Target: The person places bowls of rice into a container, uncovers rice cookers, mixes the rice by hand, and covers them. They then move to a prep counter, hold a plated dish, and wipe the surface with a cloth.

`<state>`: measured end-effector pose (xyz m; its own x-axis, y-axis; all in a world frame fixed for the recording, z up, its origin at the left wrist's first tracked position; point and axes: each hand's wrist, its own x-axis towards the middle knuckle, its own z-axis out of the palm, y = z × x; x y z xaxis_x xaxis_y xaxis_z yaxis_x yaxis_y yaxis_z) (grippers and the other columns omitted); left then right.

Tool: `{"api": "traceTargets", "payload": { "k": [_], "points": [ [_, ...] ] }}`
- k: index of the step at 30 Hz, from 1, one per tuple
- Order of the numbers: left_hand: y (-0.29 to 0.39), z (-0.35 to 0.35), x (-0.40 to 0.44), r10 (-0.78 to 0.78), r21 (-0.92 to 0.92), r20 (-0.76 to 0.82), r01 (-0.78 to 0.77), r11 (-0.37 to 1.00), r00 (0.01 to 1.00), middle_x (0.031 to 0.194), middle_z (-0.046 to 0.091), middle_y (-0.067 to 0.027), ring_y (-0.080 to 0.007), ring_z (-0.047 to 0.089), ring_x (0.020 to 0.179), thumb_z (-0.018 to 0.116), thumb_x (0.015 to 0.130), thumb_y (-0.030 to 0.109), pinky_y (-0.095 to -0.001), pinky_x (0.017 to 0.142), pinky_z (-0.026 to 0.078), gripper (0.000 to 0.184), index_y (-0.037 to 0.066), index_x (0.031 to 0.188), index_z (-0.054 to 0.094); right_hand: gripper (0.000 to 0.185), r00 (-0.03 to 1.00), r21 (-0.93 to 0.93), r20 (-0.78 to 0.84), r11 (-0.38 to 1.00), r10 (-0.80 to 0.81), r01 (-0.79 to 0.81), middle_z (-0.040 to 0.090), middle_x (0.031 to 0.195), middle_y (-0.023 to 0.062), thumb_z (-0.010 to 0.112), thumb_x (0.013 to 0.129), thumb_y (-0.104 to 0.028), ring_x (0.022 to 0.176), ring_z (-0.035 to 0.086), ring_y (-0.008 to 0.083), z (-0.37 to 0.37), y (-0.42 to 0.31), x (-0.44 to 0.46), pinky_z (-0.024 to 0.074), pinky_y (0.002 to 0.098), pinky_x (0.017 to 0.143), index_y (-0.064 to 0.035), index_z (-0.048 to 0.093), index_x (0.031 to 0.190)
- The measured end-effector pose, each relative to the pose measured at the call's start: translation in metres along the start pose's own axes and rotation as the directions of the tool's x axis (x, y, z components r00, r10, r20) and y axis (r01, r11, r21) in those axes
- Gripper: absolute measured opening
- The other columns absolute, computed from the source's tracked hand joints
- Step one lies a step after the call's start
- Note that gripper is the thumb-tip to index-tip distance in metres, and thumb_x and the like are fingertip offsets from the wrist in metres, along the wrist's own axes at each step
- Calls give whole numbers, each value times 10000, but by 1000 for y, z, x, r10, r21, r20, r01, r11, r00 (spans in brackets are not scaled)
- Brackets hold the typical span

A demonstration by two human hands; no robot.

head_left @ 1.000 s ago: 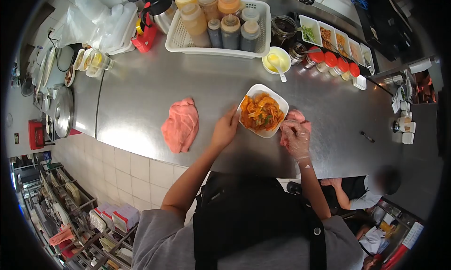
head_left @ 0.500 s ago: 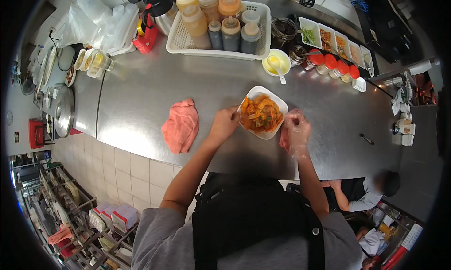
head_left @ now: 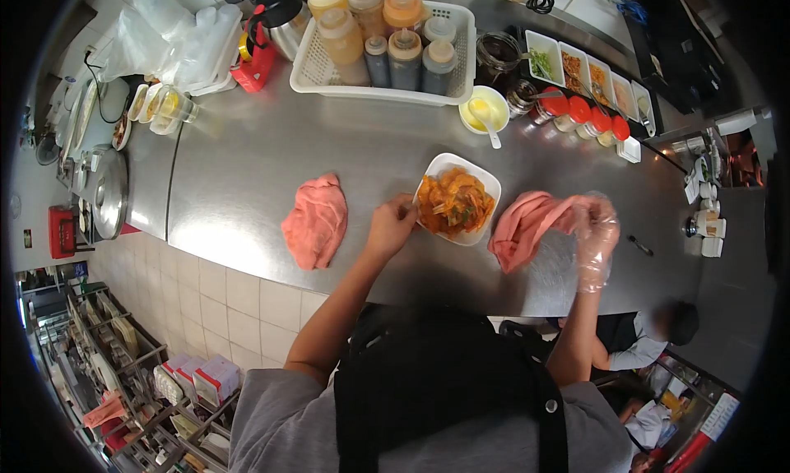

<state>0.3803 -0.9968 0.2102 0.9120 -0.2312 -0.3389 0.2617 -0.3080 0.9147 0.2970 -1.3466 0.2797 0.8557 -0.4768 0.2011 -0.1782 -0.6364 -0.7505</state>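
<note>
A squarish white bowl (head_left: 487, 182) sits on the steel counter, filled with orange-red kimchi-like food (head_left: 454, 203). My left hand (head_left: 392, 224) pinches the bowl's left rim between thumb and fingers. My right hand (head_left: 596, 236) wears a clear plastic glove and is closed on one end of a pink cloth (head_left: 529, 226). The rest of that cloth stretches left, bunched on the counter beside the bowl. A second pink cloth (head_left: 315, 222) lies crumpled to the left of my left hand.
Along the back stand a white basket (head_left: 461, 41) of squeeze bottles, a yellow bowl (head_left: 499, 111) with a spoon, red-lidded shakers (head_left: 578, 109) and topping trays (head_left: 568, 66). A small dark utensil (head_left: 640, 244) lies at right. Another person (head_left: 642, 339) is at the lower right.
My right hand has moved to the right, drawing the pink cloth out from beside the bowl. My left hand stays on the bowl, which has barely shifted.
</note>
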Motion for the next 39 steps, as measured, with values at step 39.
{"api": "traceTargets", "payload": {
  "k": [39],
  "points": [
    [8,3,-13,126,268,-47,-109,957,991,677,648,-194,-324,670,638,559,833,76,-400,615,514,202,-3,1018,538,57,910,526,256,743,327,-415,614,713,64,650,821,17,572,566,103,131,-34,-42,488,240,570,11,597,802]
  ]
}}
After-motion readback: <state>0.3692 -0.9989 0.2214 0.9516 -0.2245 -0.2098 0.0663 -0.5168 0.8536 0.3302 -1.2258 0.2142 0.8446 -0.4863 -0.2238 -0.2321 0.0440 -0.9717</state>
